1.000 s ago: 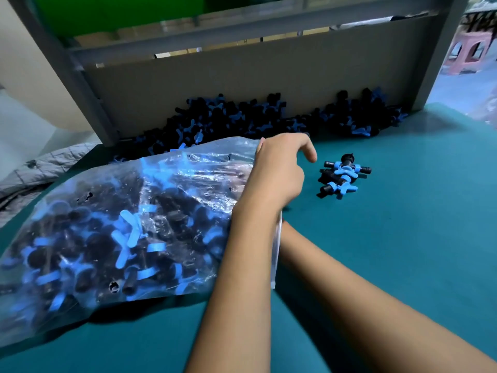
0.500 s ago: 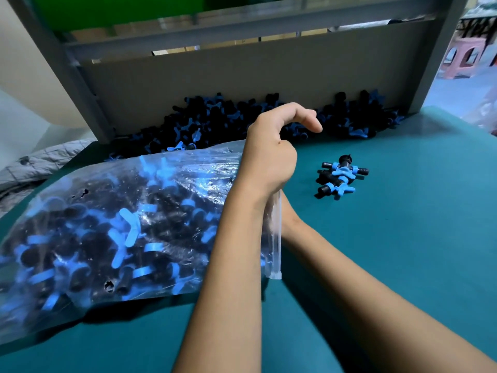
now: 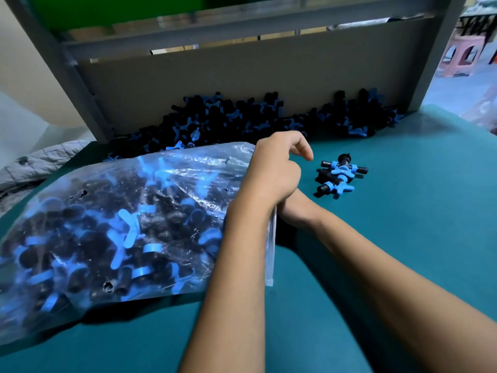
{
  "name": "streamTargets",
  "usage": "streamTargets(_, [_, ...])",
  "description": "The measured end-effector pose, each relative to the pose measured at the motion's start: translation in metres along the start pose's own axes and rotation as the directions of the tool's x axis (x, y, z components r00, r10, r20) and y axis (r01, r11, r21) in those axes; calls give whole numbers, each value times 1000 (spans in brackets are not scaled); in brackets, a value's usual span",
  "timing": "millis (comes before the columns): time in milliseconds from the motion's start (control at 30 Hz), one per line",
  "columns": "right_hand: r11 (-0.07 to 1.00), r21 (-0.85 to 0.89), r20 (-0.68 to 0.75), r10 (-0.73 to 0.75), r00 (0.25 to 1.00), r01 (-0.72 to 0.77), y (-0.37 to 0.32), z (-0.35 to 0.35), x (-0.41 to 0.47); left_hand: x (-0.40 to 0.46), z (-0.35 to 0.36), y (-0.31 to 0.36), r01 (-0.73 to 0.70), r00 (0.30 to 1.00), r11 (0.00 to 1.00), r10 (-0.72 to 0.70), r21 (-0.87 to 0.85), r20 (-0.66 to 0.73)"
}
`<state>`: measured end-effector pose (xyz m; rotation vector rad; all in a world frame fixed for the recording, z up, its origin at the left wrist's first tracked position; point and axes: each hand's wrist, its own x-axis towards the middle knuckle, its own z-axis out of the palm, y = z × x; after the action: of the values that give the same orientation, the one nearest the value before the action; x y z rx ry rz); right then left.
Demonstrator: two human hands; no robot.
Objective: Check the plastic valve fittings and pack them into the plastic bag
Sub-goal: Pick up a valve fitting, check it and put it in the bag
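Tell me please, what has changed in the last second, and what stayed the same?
The left hand rose at the plastic bag mouth, then came back down, fingers curled there. The right hand stays mostly hidden behind it. The bag, small cluster of fittings and back pile stayed put.

Bag (image 3: 121,224) of fittings lay on table (image 3: 403,238), left; small fitting cluster (image 3: 340,176) to its right; loose fitting heap (image 3: 255,117) behind, against board (image 3: 242,74).

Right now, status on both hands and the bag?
Left hand grips plastic bag at its mouth. Right hand hidden behind it, state unclear. Bag full; small cluster of fittings loose on table, apart.
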<state>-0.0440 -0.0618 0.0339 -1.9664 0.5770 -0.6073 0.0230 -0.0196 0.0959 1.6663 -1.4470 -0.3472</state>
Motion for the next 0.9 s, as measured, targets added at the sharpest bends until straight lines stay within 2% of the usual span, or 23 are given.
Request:
streamTargets(67, [994,93,-26,-50,998,52,4,-7,-10,2,4,-6,28,1000,998,-29,55,9])
streamTargets(100, [996,75,-58,-42,997,47,5,-9,-14,2,6,-9,38,999,997,-38,64,1])
streamTargets(167, [999,-43,-173,-23,985,16,13,-19,-16,3,9,-12,52,998,996,-51,66,-21])
streamTargets(233, [968,-249,-382,-79,921,-20,23,-30,-21,2,11,-15,49,998,996,-47,71,-33])
streamTargets(300, [843,-498,-570,-142,809,-204,36,-43,-30,1,11,-18,53,998,996,-50,78,-33])
streamTargets(333, [759,-571,-618,-145,773,-313,43,-49,-34,0,10,-19,57,998,995,-54,83,-31])
streamTargets(400, [657,-608,-620,-42,784,-446,53,-58,-40,1,9,-20,58,998,994,-55,93,-27])
streamTargets(433, [647,-606,-593,19,805,-462,57,-62,-41,1,9,-20,55,998,994,-53,94,-25])
streamTargets(500, [719,-556,-560,47,827,-417,61,-66,-42,1,9,-20,55,998,995,-54,87,-21])
streamTargets(633, [896,-399,-611,-102,785,-195,57,-65,-44,0,11,-24,39,999,991,-43,131,28])
streamTargets(700, [960,-270,-622,-118,774,-71,52,-65,-45,1,13,-24,32,997,991,-41,130,64])
streamTargets(800, [993,-92,-490,-107,865,71,45,-64,-47,0,17,-22,53,992,995,-63,90,109])
streamTargets(900, [994,32,-398,-82,914,103,45,-60,-46,1,19,-21,64,990,993,-76,96,122])
